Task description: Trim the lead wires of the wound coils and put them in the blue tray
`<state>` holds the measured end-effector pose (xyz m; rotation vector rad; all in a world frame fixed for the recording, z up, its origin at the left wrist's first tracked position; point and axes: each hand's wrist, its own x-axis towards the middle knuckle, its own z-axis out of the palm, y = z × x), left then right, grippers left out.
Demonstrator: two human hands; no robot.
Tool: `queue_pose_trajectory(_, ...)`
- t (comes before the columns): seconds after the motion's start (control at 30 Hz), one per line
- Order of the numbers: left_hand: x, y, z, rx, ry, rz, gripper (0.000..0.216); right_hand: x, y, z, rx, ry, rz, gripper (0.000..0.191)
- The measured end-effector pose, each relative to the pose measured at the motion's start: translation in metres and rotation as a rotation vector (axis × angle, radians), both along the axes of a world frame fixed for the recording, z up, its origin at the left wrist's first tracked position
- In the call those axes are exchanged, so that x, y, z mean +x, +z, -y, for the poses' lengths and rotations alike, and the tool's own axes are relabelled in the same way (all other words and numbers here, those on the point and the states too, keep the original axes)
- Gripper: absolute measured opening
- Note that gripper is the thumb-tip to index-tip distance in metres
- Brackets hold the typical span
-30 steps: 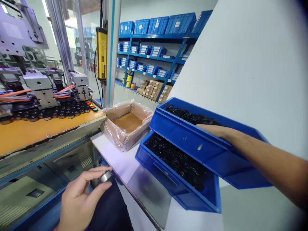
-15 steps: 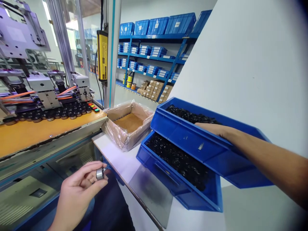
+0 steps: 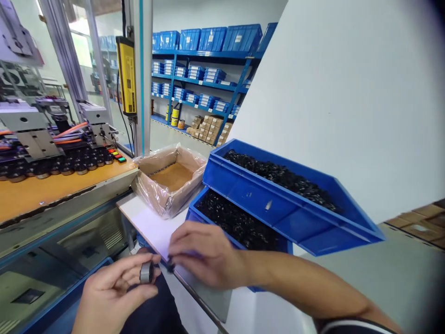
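Observation:
In my left hand (image 3: pixel 116 290) is a small round metal part (image 3: pixel 146 272) with a black face, gripped between thumb and fingers at the lower left. My right hand (image 3: pixel 205 255) is just to its right, over the table edge, and pinches a small black plastic part (image 3: pixel 170 265) that is blurred by motion. The two parts are close together but apart. Behind my right hand stands the lower blue bin (image 3: pixel 198 215), filled with small black parts. The upper blue bin (image 3: pixel 236 183) rests tilted above it, also holding many black parts.
A cardboard box (image 3: pixel 158 197) lined with clear plastic sits on the white table (image 3: pixel 139 215). At left, rows of black round parts (image 3: pixel 81 168) stand on an orange machine bench (image 3: pixel 69 190) beside coloured buttons (image 3: pixel 117 155). A yellow sensor bar (image 3: pixel 127 76) hangs on the post.
My right hand has come out of the upper blue bin, moving left and down to my left hand with a small black part. The view has shifted to the right.

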<state>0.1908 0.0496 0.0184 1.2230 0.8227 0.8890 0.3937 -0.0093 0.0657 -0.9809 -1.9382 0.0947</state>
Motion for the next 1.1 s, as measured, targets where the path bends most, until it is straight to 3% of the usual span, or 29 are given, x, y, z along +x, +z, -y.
queue_pose_trajectory(0.17, 0.002, -0.002, 0.006, 0.001, -0.031, -0.061, 0.04, -0.021, -0.029, -0.005, 0.069, 0.031, -0.08, 0.017)
queue_pose_trajectory(0.37, 0.008, 0.002, 0.011, -0.06, 0.018, 0.052, 0.04, -0.016, -0.03, -0.006, 0.229, -0.001, 0.018, 0.012)
queue_pose_trajectory(0.53, -0.003, 0.007, 0.014, -0.036, 0.021, 0.092, 0.04, -0.024, -0.025, -0.006, 0.31, 0.028, 0.136, 0.02)
queue_pose_trajectory(0.67, -0.021, 0.014, 0.016, -0.011, 0.021, 0.076, 0.042, -0.04, -0.013, -0.002, 0.386, 0.025, 0.212, 0.016)
queue_pose_trajectory(0.83, -0.049, 0.022, 0.023, -0.027, 0.033, 0.149, 0.041, -0.071, 0.0, 0.006, 0.356, 0.033, 0.248, 0.016)
queue_pose_trajectory(1.1, -0.117, 0.023, 0.031, 0.008, 0.099, 0.212, 0.038, -0.137, 0.007, 0.009, 0.322, 0.069, 0.231, 0.02)
